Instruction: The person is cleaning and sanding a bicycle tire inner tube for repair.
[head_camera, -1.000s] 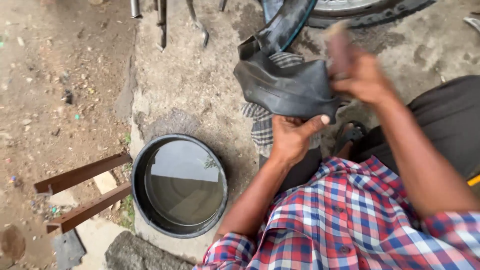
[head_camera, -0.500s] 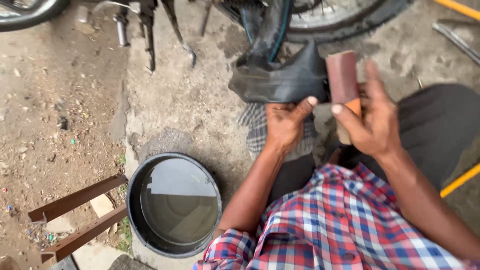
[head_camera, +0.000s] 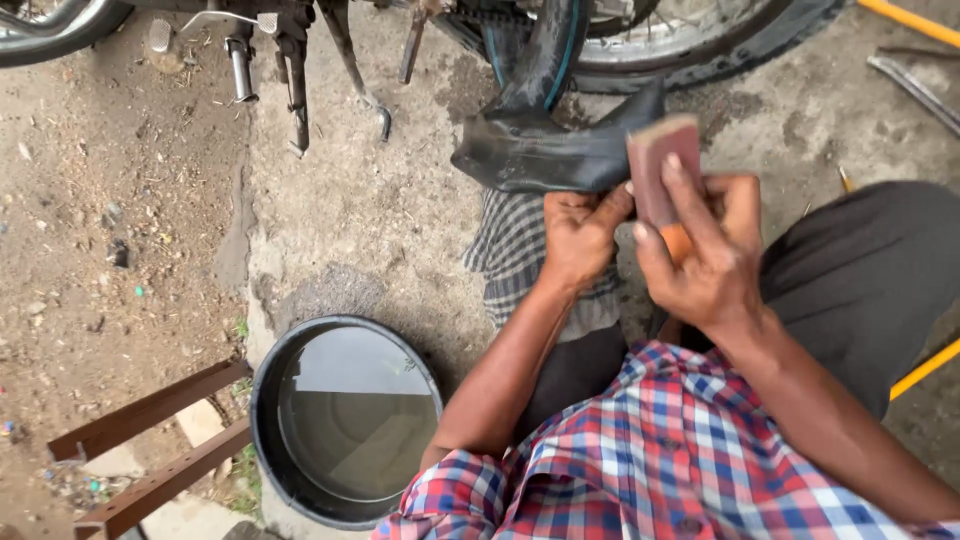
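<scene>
My left hand grips the lower edge of a black rubber inner tube that hangs out of a motorcycle tyre. My right hand holds a reddish-brown sanding block upright, its top end resting against the tube just right of my left hand. A checked grey cloth lies over my knee beneath both hands. My sleeves are red, blue and white plaid.
A round black basin of water stands on the ground at lower left of my arms. Rusty metal bars lie beside it. The motorcycle's stand and footpeg hang at the top. Yellow rods lie at right.
The view has shifted so the basin sits lower. My right hand has brought the sanding block closer against the tube beside my left hand, which keeps its grip.
</scene>
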